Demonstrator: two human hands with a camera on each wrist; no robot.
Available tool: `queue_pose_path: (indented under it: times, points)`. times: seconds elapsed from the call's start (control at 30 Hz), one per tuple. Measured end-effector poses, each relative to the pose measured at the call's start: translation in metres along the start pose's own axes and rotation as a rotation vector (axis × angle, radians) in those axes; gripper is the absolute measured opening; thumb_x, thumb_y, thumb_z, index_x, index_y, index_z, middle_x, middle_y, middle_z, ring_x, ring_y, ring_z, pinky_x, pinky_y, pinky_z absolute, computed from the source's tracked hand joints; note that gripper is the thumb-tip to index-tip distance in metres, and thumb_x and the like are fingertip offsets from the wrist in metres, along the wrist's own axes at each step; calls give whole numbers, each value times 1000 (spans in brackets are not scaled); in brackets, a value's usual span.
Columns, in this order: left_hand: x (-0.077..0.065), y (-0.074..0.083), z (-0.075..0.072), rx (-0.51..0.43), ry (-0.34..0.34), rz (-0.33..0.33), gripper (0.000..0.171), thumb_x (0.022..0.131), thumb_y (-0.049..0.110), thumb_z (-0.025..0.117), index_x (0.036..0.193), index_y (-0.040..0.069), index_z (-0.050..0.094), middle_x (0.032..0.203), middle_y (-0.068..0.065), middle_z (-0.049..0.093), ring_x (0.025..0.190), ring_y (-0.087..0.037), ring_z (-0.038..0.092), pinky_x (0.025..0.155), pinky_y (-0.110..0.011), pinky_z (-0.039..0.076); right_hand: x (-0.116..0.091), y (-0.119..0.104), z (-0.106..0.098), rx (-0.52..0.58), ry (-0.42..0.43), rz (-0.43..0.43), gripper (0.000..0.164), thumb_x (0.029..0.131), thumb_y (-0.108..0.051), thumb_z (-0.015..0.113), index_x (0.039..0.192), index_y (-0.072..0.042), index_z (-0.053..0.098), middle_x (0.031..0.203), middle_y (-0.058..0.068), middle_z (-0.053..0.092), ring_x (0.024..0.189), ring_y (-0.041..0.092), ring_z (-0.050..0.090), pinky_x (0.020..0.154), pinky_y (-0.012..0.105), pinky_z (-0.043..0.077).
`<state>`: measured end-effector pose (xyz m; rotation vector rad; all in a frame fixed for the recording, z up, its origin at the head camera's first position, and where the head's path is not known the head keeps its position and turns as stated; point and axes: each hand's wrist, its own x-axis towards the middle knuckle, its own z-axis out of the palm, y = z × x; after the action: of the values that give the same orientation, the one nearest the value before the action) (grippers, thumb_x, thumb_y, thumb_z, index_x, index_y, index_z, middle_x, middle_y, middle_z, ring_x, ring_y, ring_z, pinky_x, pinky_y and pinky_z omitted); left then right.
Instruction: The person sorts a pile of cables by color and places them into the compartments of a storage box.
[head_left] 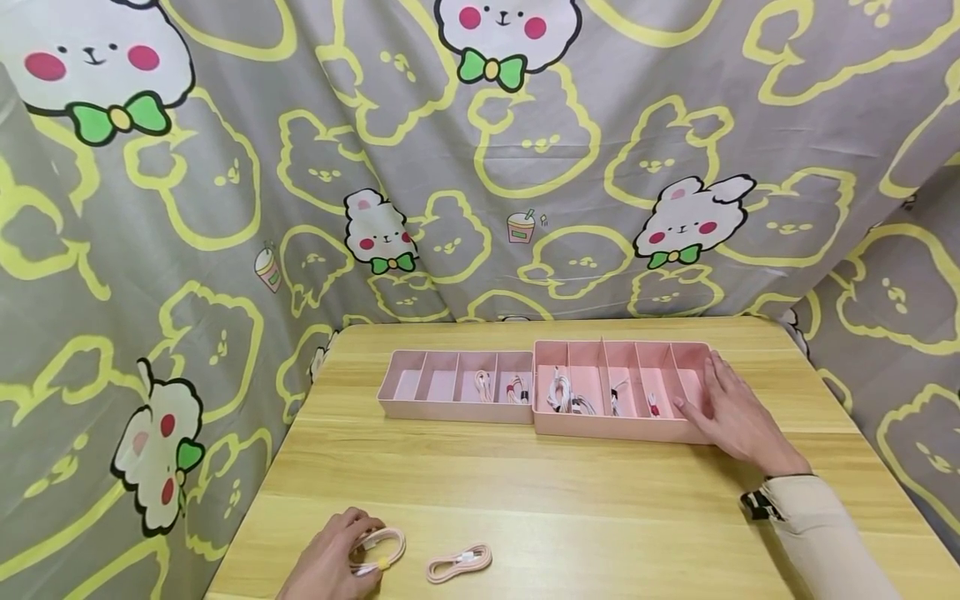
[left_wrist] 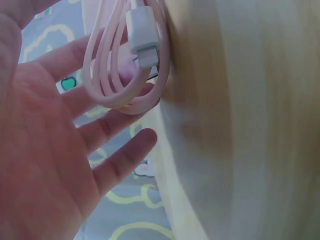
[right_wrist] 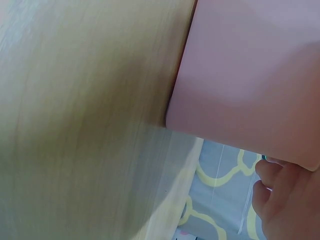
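My left hand (head_left: 337, 557) is low at the front left, holding a coiled pale pink cable (head_left: 401, 546) with a yellow tie. The cable's white plug (left_wrist: 143, 31) shows in the left wrist view, in front of spread fingers. Beside that hand, a second coiled pink cable (head_left: 442, 570) with a white plug lies on the table. My right hand (head_left: 746, 421) grips the right end of a pink divided box (head_left: 615, 426), thumb over its front edge and fingers along its far end. The box's smooth side (right_wrist: 240, 85) fills much of the right wrist view.
A paler pink divided box (head_left: 450, 411) adjoins the pink one on its left. Several bundled cables (head_left: 558, 390) lie in the compartments of both boxes. The wooden table (head_left: 540, 500) ends at a patterned curtain (head_left: 450, 275) behind and to the sides.
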<state>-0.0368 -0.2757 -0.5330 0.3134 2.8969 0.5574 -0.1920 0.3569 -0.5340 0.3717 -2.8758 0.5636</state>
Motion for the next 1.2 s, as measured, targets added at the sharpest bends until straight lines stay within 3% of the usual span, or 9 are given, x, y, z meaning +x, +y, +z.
queue_pose_path:
  times: [0.23,0.53,0.7,1.0,1.2]
  points:
    - [3,-1,4,20,34,57,44,72,30,86,114,24,73,103,17,62,86,0,48,69,-23,44,0,1,1,3,-1,1,96,102,-49,55,157,18,14,166,39,9,153,57,17,125,66,17]
    - [3,2,4,37,26,-40,40,72,31,84,110,26,72,98,19,60,81,3,47,68,-23,44,0,0,1,3,-8,11,97,102,-51,55,157,17,13,166,39,9,153,57,17,123,68,19]
    - [3,4,2,35,42,-62,40,71,32,84,110,26,72,97,19,59,80,4,47,69,-22,45,0,0,1,5,-4,9,97,102,-50,55,157,17,13,167,39,9,152,57,18,123,69,19]
    - [7,5,-5,20,155,19,38,71,25,84,107,23,72,94,18,57,78,4,46,65,-20,44,0,1,1,8,4,-1,96,102,-49,56,157,17,13,166,39,10,151,57,20,128,63,13]
    - [12,6,-8,10,184,48,39,70,26,84,106,25,70,95,18,57,78,4,46,64,-20,42,-1,1,2,7,-4,8,97,102,-50,55,158,16,12,167,38,9,152,57,19,126,65,15]
